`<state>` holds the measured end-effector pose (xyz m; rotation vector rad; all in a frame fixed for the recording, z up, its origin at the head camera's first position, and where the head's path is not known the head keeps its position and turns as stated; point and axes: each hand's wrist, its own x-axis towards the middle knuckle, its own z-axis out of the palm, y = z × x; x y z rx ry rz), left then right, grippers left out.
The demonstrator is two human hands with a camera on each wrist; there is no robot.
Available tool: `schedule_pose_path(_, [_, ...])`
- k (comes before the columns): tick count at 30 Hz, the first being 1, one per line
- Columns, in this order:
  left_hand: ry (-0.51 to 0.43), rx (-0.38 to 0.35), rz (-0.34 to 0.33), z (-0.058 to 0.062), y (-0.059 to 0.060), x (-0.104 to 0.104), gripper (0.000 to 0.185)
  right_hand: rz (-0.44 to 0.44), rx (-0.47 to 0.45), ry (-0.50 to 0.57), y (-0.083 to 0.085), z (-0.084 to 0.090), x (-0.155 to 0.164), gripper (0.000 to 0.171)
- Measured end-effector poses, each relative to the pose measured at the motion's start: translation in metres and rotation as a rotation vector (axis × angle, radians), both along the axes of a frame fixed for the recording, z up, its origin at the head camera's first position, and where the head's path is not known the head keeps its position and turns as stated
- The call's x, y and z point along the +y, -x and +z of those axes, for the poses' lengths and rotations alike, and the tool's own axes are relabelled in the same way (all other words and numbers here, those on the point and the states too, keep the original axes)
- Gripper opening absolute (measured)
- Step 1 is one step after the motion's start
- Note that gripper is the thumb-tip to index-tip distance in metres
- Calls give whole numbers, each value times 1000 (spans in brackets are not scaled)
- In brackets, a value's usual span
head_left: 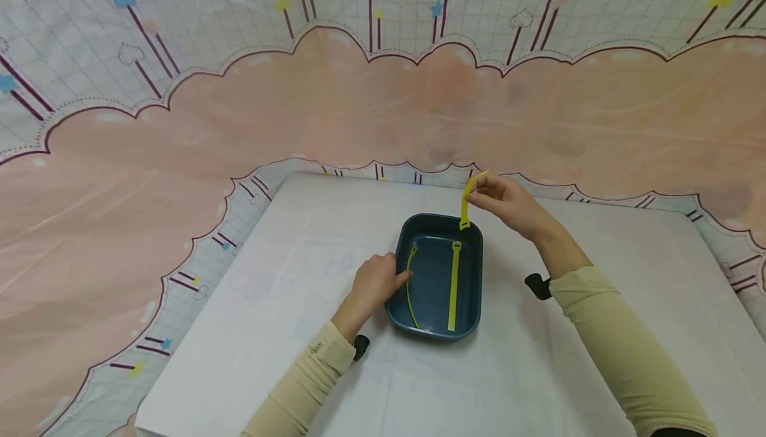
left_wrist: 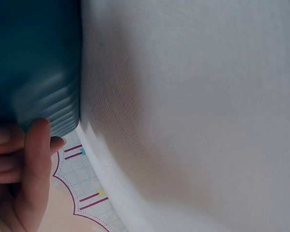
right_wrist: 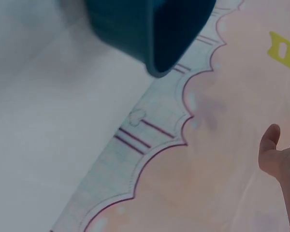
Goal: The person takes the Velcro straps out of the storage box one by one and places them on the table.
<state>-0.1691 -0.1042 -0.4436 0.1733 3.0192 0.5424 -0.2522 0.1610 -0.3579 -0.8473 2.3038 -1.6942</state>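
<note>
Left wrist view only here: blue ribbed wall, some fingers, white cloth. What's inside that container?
Observer: Two yellow strips lie in the blue tray: a thin curved strip by the left wall and a wider straight strip near the middle.
Operator: Is the left hand holding the tray or just near it?
Observer: The left hand rests against the tray's left wall from outside, fingers at the rim; its grip on anything is not evident.
Operator: Where's the other hand?
Observer: The right hand is raised over the tray's far edge, pinching a third yellow strip that hangs down toward the rim.
</note>
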Motion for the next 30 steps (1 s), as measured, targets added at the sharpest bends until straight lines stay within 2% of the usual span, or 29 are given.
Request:
schedule_pose_path(6, [-1, -5, 1, 1, 0, 0, 37, -93, -92, 4, -8, -7, 18, 22])
schedule_pose_path(13, [7, 5, -8, 1, 0, 0, 37, -174, -227, -97, -17, -24, 42, 33])
schedule_pose_path(16, [-2, 3, -7, 2, -1, 0, 37, -215, -318, -187, -22, -31, 50, 40])
schedule_pose_path(19, [-4, 2, -5, 2, -1, 0, 37, -232, -379, -325, -27, -41, 53, 42])
schedule_pose_path(24, [0, 0, -3, 2, -1, -1, 37, -227, -396, -553, -39, -60, 51, 34])
schedule_pose_path(30, [-4, -12, -3, 2, -1, 0, 37, -264, -422, -683, -48, -79, 45, 27])
